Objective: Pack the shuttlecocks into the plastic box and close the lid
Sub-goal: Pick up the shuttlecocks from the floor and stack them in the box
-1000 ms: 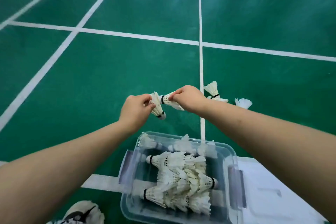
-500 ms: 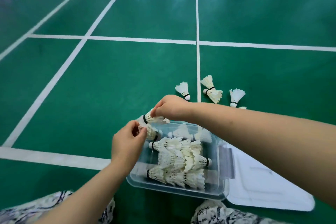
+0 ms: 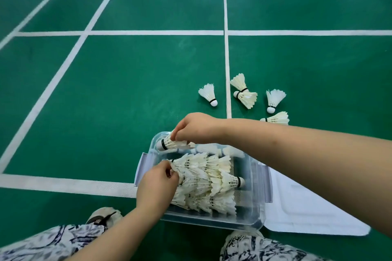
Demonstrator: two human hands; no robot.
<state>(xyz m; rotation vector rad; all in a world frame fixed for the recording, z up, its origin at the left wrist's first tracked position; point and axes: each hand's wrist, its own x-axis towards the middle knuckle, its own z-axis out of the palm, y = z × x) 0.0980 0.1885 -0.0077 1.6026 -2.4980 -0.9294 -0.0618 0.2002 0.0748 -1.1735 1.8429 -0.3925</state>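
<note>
Green court floor (image 3: 127,95) with white lines carries my clear plastic box (image 3: 212,221), its flat white lid (image 3: 307,207) just beside. My right hand (image 3: 196,127) pinches one white feather shuttlecock (image 3: 172,144) over the far rim; my left hand (image 3: 156,186) grips another (image 3: 182,167) atop the pile inside. Five loose shuttlecocks (image 3: 209,94) lie beyond.

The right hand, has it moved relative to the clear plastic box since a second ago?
Yes. The right hand came toward the person, from past the clear plastic box's far rim to over its far-left corner, holding a white feather shuttlecock.
</note>
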